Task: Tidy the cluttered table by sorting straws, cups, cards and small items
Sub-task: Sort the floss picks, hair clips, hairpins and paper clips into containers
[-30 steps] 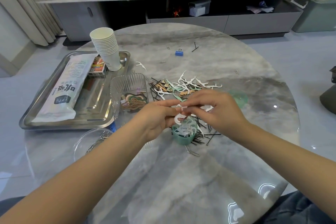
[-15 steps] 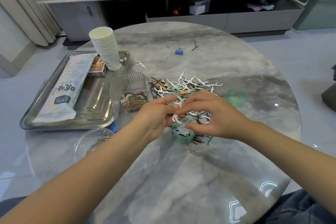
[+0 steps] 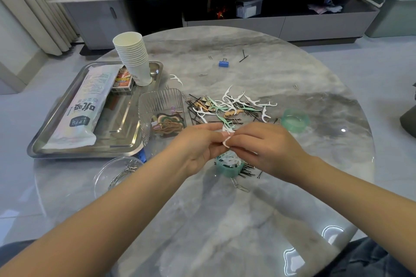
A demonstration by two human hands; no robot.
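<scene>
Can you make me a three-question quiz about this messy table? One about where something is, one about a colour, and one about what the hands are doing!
1. Where does the cup stack stand?
A. on the tray
B. on the floor
C. in the clear box

2. What colour is the binder clip?
A. red
B. blue
C. yellow

3. What are the left hand and right hand doing?
A. lying flat on the table
B. lifting the tray
C. pinching a white floss pick together

Answers:
1 A, the stack's bottom cup sits in the tray's far corner, beside the card box.
2 B, it is a small blue clip lying alone on the far part of the table.
3 C, fingertips of both hands meet on the pick, just above the green tub.
</scene>
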